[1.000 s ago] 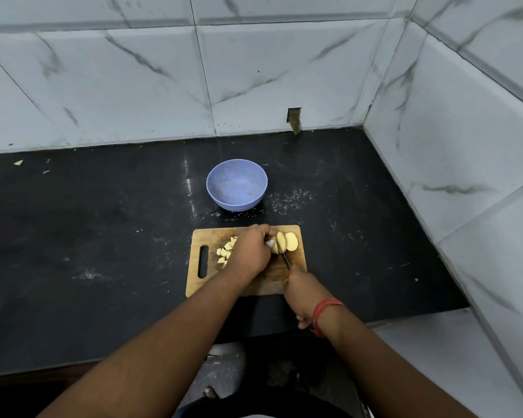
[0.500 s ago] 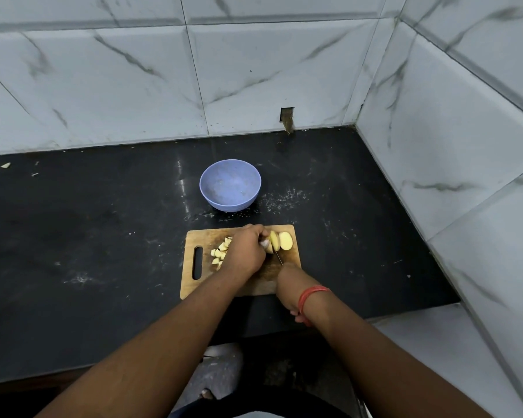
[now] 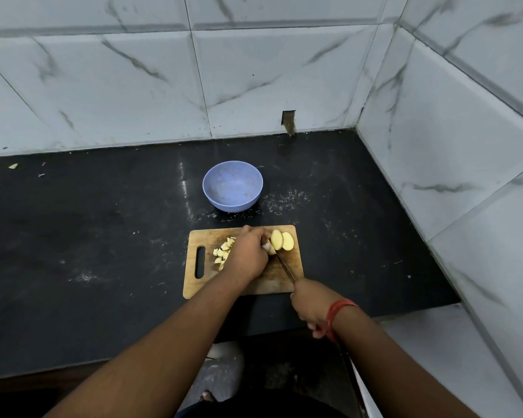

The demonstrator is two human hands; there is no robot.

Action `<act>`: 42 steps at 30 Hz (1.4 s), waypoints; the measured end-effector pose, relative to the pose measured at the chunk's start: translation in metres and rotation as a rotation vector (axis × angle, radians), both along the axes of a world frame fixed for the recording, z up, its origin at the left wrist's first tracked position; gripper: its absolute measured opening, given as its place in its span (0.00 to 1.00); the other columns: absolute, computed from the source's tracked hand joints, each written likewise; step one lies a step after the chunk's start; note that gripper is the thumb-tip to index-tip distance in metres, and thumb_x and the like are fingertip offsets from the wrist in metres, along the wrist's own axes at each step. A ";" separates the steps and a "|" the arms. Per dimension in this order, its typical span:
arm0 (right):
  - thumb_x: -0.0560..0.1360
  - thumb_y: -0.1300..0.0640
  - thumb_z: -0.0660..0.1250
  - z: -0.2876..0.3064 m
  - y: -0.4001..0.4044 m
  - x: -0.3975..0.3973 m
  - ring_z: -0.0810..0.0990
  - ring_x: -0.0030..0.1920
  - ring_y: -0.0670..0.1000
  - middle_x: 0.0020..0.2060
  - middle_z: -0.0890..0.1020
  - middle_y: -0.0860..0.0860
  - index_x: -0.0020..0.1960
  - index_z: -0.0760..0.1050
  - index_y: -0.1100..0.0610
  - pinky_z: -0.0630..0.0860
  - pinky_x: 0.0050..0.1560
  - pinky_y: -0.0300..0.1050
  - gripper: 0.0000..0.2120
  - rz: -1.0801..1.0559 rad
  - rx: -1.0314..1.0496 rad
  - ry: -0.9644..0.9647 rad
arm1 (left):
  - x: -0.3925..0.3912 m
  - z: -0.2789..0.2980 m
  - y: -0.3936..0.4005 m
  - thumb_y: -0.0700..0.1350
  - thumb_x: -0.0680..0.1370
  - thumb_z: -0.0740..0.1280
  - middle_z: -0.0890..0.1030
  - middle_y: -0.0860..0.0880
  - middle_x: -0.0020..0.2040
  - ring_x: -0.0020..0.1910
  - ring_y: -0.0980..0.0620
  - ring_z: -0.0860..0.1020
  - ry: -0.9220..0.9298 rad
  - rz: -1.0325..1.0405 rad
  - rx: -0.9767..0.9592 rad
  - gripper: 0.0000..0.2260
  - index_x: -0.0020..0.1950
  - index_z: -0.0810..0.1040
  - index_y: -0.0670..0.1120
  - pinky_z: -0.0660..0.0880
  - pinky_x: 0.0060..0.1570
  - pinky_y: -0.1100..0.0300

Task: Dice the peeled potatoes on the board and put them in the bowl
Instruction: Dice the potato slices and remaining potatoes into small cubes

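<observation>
Right hand [image 3: 310, 306]: at board's near right corner, closed around knife [image 3: 285, 263]; blade now drawn back against the potato [image 3: 271, 250], another cut begun.
Left hand [image 3: 248, 254]: curled over potato, mid-board [image 3: 200, 289].
Slices [image 3: 282, 240]: far right corner.
Dice [image 3: 222, 251]: left, by handle slot.
Bowl [image 3: 232, 186]: beyond far edge, unfilled.

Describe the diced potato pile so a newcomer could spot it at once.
On the black counter lies a wooden board. The dice sit near its handle slot, just left of the left hand. They are small pale chunks, unlike the oval slices by the knife.
</observation>
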State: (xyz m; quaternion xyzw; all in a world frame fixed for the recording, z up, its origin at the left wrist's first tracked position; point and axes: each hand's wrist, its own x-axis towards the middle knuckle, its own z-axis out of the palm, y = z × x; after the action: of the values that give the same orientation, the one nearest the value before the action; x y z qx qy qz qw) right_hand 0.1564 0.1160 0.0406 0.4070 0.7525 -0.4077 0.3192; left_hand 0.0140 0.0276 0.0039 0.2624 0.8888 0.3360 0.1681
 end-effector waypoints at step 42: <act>0.75 0.67 0.67 -0.051 0.003 -0.047 0.80 0.48 0.45 0.46 0.82 0.45 0.49 0.79 0.52 0.77 0.53 0.40 0.10 -0.120 0.230 0.812 | 0.013 -0.036 -0.049 0.50 0.77 0.70 0.80 0.48 0.62 0.67 0.49 0.76 0.567 -0.389 -0.194 0.16 0.62 0.79 0.46 0.43 0.79 0.45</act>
State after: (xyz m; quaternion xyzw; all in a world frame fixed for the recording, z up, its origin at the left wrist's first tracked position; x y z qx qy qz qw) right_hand 0.1094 0.1186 -0.0103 0.2894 0.8327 -0.4661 -0.0749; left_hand 0.0271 -0.0211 -0.0318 0.4923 0.8613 0.1254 -0.0001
